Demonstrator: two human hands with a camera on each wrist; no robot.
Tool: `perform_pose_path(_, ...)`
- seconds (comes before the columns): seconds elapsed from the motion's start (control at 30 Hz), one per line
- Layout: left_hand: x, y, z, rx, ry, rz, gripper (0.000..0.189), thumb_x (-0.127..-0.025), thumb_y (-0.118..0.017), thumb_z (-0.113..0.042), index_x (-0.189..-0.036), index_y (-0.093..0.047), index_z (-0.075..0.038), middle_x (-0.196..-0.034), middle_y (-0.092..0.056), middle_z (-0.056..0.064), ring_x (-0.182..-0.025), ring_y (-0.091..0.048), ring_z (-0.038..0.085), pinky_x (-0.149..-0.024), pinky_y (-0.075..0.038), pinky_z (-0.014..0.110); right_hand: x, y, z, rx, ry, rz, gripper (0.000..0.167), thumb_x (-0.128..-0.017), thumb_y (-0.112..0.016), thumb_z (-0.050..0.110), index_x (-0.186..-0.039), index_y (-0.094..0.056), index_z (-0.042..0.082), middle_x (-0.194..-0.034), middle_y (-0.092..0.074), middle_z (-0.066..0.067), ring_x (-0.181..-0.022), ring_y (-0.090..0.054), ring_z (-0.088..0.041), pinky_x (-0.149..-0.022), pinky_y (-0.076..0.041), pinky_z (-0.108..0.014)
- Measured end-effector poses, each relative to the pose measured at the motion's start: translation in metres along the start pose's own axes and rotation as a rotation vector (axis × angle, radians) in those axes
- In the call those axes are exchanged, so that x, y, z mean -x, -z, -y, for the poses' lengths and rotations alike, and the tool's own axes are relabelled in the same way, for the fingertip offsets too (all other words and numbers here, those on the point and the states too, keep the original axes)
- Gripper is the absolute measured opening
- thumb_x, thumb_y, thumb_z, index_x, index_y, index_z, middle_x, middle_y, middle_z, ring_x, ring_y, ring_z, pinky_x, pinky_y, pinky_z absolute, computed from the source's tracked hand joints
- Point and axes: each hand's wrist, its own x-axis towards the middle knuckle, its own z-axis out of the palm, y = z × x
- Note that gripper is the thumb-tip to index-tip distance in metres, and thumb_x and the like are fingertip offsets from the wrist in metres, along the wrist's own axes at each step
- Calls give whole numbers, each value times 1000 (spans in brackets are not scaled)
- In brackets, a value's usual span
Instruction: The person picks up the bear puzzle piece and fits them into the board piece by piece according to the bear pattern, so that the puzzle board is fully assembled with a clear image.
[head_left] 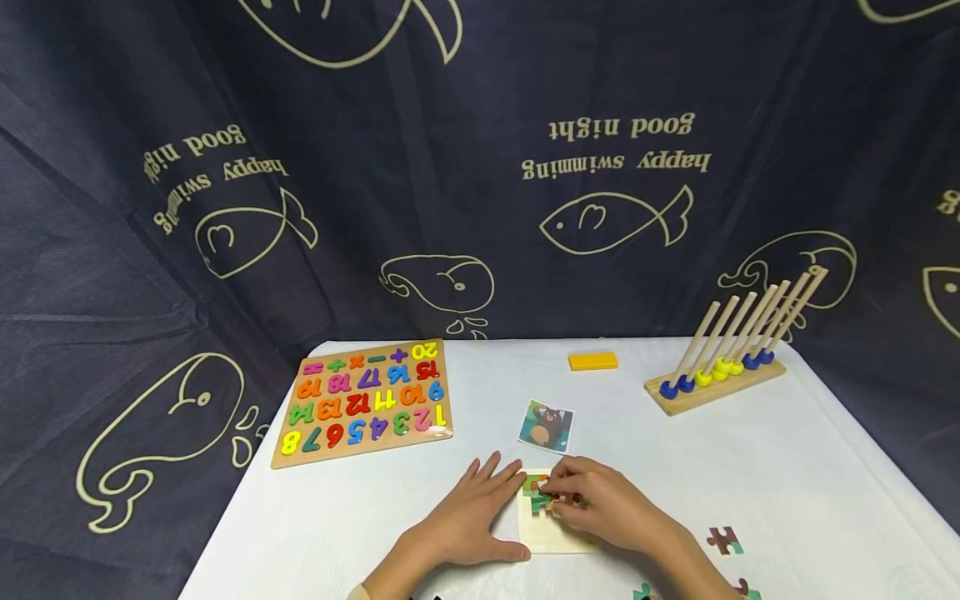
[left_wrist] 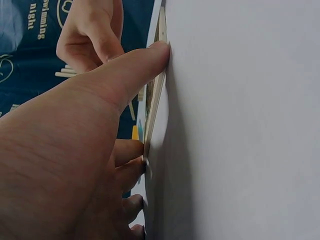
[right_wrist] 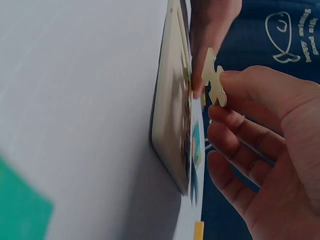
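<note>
A pale wooden puzzle tray (head_left: 558, 537) lies on the white table, with some joined picture pieces (head_left: 534, 492) in its upper left part. My left hand (head_left: 474, 518) rests spread along the tray's left side, fingers fairly straight; its thumb (left_wrist: 135, 67) touches the tray edge. Over the tray, my right hand (head_left: 611, 504) pinches a jigsaw piece (right_wrist: 215, 82) between thumb and forefinger. In the right wrist view that piece is above the tray surface, its pale side showing. Just behind the tray lies a bear picture card (head_left: 546, 426).
Loose jigsaw pieces (head_left: 723, 540) lie right of the tray and near the front edge. A number board (head_left: 363, 402) is at the back left, a yellow block (head_left: 592, 361) at the back. A peg stand with rings (head_left: 720, 379) stands at the back right, before a dark curtain (head_left: 480, 167).
</note>
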Motion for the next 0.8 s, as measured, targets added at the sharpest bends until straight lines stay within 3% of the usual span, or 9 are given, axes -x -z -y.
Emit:
perform_pose_path(0.2,1,1,-1,2,8,11,97,-80,-49,-77,-151,-31,-14,-158,-21,0,-145,-9,29,-113,-11,53,-8,-5,4,43,34,-9,23,-86,-72,22,-108,-74,17,-100,-61,12,-78,-55,-3,-68,-48,-23)
perform_pose_path(0.57,0,2,-3,-49,11,12,98,-80,-45,-79,-151,-32,-14,-158,-21,0,-144,-10,30,-113,-13,52,-9,-11,8,87,2,17,16,-86,-72,21,-101,-75,18,-97,-59,14,-80,-52,-2,-70,-49,-27)
perform_pose_path(0.8,-1,4,-7,-101,-4,-17,92,-79,-46,-79,-148,-39,-19,-155,-27,-3,-141,-24,30,-108,-24,58,-8,-13,8,154,49,6,17,-85,-72,20,-101,-76,16,-97,-57,12,-79,-49,0,-68,-49,-22)
